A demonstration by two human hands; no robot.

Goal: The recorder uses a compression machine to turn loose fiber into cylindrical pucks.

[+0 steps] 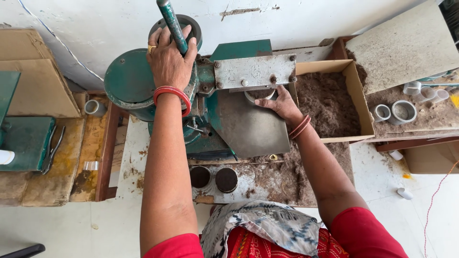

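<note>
the left hand (168,62) is wrapped around the green lever (173,26) of a green hand press (158,91), fingers closed tight about the handle so the arm can bear down from above. the right hand (283,105) reaches in under the press's grey metal plate (253,71), its fingers narrowed on a small white ring mould (258,95) that sits just beneath the toothed edge; they pinch its rim from the side, likely to keep it centred without getting under the plate. below the right fingers a sloped dark metal chute (248,126) runs down toward the person. just to the right of those fingers stands an open cardboard box (356,91) filled with brown fibrous powder (327,102), near enough to scoop from. nearer the body than either hand, two filled round dark pucks (213,178) lie side by side on the dusty surface (267,184). far left of the left fingers, pliers (52,149) rest on a green block.
</note>
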